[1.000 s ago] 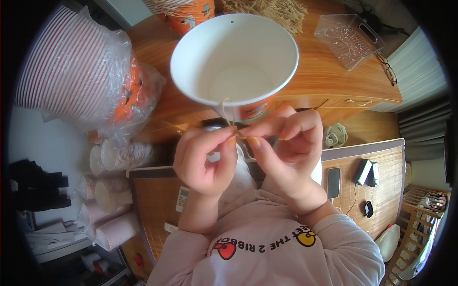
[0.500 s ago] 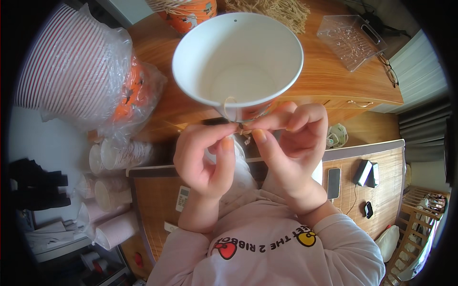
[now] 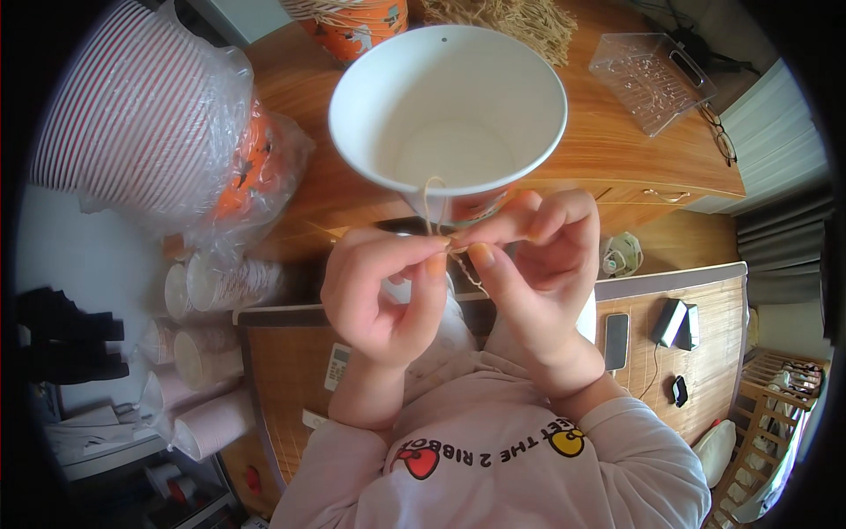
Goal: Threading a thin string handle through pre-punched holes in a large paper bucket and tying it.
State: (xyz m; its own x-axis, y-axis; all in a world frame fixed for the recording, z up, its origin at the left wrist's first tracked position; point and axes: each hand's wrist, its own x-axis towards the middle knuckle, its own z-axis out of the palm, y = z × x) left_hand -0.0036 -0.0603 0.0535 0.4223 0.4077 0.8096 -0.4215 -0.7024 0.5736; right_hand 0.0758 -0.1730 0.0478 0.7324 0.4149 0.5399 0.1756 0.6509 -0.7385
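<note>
A large white paper bucket (image 3: 458, 106) stands on the wooden table, its mouth toward me and a small hole near its far rim. A thin tan paper cord (image 3: 428, 204) loops over its near rim, and a loose end hangs down below my fingertips. My left hand (image 3: 383, 295) pinches the cord between thumb and forefinger just in front of the bucket. Touching it fingertip to fingertip, my right hand (image 3: 542, 273) pinches the same cord, its other fingers curled. The fingertips hide where the strands cross, so I cannot tell whether there is a knot.
A plastic-wrapped stack of orange buckets (image 3: 150, 115) is at the left. Behind are an orange bucket draped with cords (image 3: 357, 31) and a bundle of tan cords (image 3: 511, 22). A clear plastic box (image 3: 648, 84) and eyeglasses (image 3: 720, 137) lie at the right, a phone (image 3: 617, 342) nearer.
The cord loop at the rim now stands taller and narrower, and a longer end hangs under my fingers. Both hands keep their pinch; the bucket appears shifted slightly right.
</note>
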